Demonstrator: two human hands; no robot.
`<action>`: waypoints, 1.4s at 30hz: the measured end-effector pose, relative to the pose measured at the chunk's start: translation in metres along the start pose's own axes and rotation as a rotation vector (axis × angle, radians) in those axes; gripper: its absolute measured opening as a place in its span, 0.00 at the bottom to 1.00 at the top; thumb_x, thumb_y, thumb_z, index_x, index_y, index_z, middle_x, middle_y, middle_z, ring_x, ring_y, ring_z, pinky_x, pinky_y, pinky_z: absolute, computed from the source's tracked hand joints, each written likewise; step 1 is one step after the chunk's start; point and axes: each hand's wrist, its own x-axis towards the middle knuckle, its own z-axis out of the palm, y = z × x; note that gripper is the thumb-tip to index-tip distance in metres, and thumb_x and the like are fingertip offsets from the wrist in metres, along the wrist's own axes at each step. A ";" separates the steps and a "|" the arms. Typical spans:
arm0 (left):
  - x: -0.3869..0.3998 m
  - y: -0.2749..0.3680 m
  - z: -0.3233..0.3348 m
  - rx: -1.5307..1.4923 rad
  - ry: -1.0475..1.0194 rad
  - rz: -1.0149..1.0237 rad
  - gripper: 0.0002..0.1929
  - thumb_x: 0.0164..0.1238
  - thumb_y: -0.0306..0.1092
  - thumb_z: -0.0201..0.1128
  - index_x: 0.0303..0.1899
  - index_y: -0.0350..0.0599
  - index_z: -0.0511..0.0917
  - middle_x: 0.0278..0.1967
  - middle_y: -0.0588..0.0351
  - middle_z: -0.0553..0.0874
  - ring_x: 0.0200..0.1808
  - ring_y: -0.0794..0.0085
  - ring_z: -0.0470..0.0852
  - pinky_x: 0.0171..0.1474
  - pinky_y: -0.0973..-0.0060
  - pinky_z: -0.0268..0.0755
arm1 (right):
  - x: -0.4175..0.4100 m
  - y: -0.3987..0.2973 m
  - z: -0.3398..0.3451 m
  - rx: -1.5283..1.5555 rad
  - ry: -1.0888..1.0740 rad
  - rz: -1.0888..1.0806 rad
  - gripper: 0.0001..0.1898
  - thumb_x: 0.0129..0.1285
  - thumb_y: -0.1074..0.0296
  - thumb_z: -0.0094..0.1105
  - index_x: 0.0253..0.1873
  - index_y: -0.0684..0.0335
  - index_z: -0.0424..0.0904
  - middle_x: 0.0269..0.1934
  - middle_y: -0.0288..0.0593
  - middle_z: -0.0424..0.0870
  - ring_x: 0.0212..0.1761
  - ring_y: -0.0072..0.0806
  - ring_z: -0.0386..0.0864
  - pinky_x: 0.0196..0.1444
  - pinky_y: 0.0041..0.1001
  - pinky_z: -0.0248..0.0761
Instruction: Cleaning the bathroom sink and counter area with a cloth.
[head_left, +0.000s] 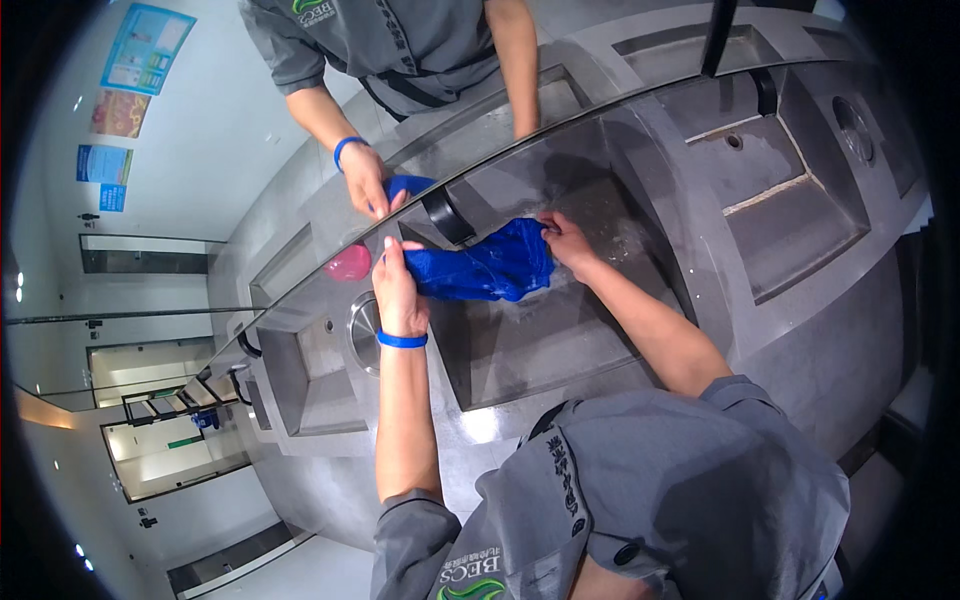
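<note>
A wet-looking blue cloth (480, 262) is stretched out above a grey stone washbasin (540, 345). My left hand (400, 289), with a blue band on its wrist, grips the cloth's left end, its thumb pointing up. At the far right corner, the fingers of my right hand (566, 244) pinch the cloth's edge. A black tap (448, 215) curves out just behind the cloth. Pale suds or water spots show on the basin floor around it. The cloth's underside is hidden.
A large mirror (457, 97) borders the counter and reflects my arms and torso. To the left are a round metal lid (365, 334), a pink rounded object (347, 262) and another basin (322, 382). A further basin (795, 232) lies to the right, with a round metal fitting (853, 131) beyond.
</note>
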 end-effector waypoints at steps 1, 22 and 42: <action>-0.003 0.006 0.007 0.063 -0.052 0.067 0.24 0.85 0.50 0.50 0.35 0.39 0.82 0.25 0.61 0.79 0.27 0.77 0.77 0.34 0.77 0.70 | -0.004 -0.004 0.004 -0.233 0.089 -0.159 0.21 0.67 0.64 0.65 0.63 0.59 0.77 0.55 0.45 0.85 0.55 0.33 0.82 0.60 0.30 0.74; -0.066 0.084 0.026 0.422 -0.125 0.410 0.25 0.85 0.49 0.49 0.36 0.38 0.84 0.29 0.60 0.82 0.30 0.80 0.76 0.38 0.81 0.68 | -0.095 -0.132 0.042 -0.535 -0.338 -0.638 0.24 0.56 0.72 0.64 0.59 0.62 0.72 0.53 0.56 0.80 0.59 0.50 0.79 0.62 0.40 0.71; -0.083 0.160 0.017 0.206 -0.096 0.520 0.22 0.84 0.48 0.51 0.39 0.38 0.83 0.27 0.61 0.80 0.26 0.79 0.76 0.33 0.79 0.68 | -0.043 -0.074 -0.064 -0.854 0.087 -0.479 0.34 0.51 0.73 0.67 0.68 0.63 0.73 0.66 0.59 0.76 0.70 0.52 0.73 0.72 0.39 0.67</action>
